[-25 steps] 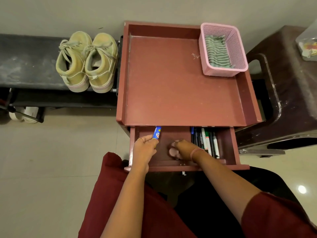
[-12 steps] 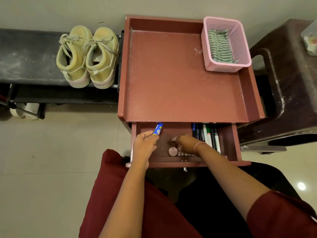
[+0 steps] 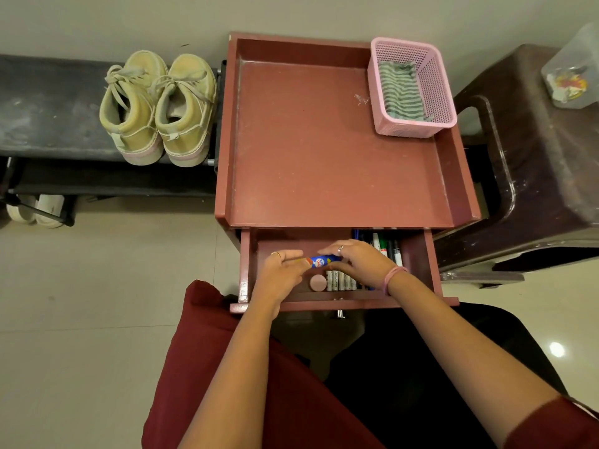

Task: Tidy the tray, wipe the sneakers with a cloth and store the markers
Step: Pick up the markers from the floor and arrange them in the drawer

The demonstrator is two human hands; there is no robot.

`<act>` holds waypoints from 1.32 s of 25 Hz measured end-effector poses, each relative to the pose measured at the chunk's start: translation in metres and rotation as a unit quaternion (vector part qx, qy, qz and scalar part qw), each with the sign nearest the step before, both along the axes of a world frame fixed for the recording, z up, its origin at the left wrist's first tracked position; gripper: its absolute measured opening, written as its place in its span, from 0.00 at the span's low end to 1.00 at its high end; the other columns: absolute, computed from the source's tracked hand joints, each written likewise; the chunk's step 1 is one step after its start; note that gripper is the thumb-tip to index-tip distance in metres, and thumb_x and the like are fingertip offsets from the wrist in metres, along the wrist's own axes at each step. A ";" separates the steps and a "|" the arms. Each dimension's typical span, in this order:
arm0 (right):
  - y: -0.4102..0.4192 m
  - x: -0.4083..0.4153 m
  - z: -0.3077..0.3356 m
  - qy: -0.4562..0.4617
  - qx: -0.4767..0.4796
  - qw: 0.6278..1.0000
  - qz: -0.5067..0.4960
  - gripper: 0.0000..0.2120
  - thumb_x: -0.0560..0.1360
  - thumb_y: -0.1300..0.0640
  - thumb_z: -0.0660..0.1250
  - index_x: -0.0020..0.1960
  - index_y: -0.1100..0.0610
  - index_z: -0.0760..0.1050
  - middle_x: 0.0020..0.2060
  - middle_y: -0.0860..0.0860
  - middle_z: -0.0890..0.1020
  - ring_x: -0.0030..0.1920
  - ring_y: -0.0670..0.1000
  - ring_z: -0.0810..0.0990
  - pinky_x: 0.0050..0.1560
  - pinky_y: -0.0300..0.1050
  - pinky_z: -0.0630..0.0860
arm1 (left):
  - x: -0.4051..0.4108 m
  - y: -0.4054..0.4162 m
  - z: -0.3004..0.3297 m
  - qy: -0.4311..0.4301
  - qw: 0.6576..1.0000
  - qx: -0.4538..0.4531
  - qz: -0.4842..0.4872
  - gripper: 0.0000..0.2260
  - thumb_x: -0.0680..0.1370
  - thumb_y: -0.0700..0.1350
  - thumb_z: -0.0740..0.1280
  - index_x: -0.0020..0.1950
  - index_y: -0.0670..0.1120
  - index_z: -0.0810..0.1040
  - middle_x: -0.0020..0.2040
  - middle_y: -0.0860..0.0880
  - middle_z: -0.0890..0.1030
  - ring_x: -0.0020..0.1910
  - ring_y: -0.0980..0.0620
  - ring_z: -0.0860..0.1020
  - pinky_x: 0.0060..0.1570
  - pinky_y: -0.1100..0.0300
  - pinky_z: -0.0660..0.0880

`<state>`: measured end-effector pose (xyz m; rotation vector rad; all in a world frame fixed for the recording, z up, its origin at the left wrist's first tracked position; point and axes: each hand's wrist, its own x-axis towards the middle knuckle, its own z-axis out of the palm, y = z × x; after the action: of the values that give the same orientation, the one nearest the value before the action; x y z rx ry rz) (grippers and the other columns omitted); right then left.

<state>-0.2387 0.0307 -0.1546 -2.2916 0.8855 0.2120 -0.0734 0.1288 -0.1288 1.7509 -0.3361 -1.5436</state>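
Observation:
Below the reddish-brown tray top (image 3: pixel 324 150), the drawer (image 3: pixel 418 254) stands pulled out. My left hand (image 3: pixel 282 273) and my right hand (image 3: pixel 359 260) are both inside it, each gripping an end of a small blue tube (image 3: pixel 321 262) that lies sideways. Several markers (image 3: pixel 387 249) lie at the drawer's right side, partly hidden by my right hand. Batteries (image 3: pixel 340 281) and a round pink cap (image 3: pixel 317 282) rest near the drawer front. A striped green cloth (image 3: pixel 400 92) lies in the pink basket (image 3: pixel 437 92) on the tray's back right corner. Two yellow sneakers (image 3: pixel 158 108) sit on the dark bench.
The dark bench (image 3: pixel 48 108) runs along the wall at left, with white shoes (image 3: pixel 35 210) beneath it. A dark brown stool (image 3: pixel 544 163) stands to the right of the tray, with a clear container (image 3: pixel 573 69) on top. Pale tiled floor lies at lower left.
The blue tube, held upright in my left hand before, now lies sideways. My right hand has moved off the drawer floor and taken the tube's right end, uncovering the batteries.

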 end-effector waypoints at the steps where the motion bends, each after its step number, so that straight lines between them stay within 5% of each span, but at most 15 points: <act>1: -0.003 -0.003 -0.001 0.023 -0.001 1.000 -0.004 0.17 0.78 0.53 0.64 0.67 0.50 0.72 0.59 0.48 0.78 0.58 0.49 0.74 0.60 0.42 0.70 | 0.000 0.000 0.000 0.012 1.000 0.001 0.012 0.16 0.77 0.42 0.68 0.64 0.42 0.74 0.51 0.49 0.79 0.52 0.53 0.78 0.52 0.60 0.77; 8: -0.032 -0.035 -0.043 0.175 0.046 0.964 -0.194 0.14 0.76 0.57 0.66 0.61 0.53 0.76 0.56 0.56 0.80 0.59 0.56 0.75 0.58 0.48 0.73 | 0.013 0.000 -0.004 -0.010 0.991 0.004 0.136 0.12 0.79 0.43 0.67 0.62 0.47 0.76 0.51 0.50 0.80 0.54 0.52 0.79 0.53 0.58 0.77; 13: -0.031 -0.019 -0.073 0.223 0.019 0.967 -0.120 0.15 0.77 0.59 0.65 0.63 0.57 0.75 0.63 0.58 0.72 0.60 0.58 0.75 0.63 0.47 0.69 | 0.016 -0.001 -0.008 -0.001 0.987 0.011 0.160 0.10 0.78 0.43 0.67 0.59 0.48 0.78 0.54 0.50 0.81 0.54 0.53 0.80 0.51 0.59 0.77; 18: -0.023 -0.015 -0.083 0.269 -0.062 0.960 -0.039 0.14 0.77 0.60 0.62 0.62 0.52 0.76 0.59 0.54 0.74 0.60 0.57 0.73 0.56 0.50 0.74 | 0.016 -0.003 -0.011 0.007 0.985 0.020 0.170 0.10 0.78 0.43 0.68 0.60 0.47 0.78 0.55 0.48 0.82 0.54 0.52 0.80 0.49 0.60 0.77; 33: -0.018 -0.025 -0.074 0.289 -0.112 0.951 -0.007 0.19 0.79 0.63 0.59 0.67 0.51 0.72 0.63 0.50 0.74 0.64 0.55 0.69 0.59 0.51 0.73 | 0.018 0.004 -0.013 -0.002 0.985 0.029 0.171 0.10 0.78 0.43 0.67 0.59 0.48 0.78 0.55 0.48 0.81 0.54 0.52 0.80 0.50 0.60 0.77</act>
<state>-0.2636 0.0127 -0.2290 -2.4699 1.2668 0.8484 -0.0549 0.1324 -0.1420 1.7497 0.0097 -1.3126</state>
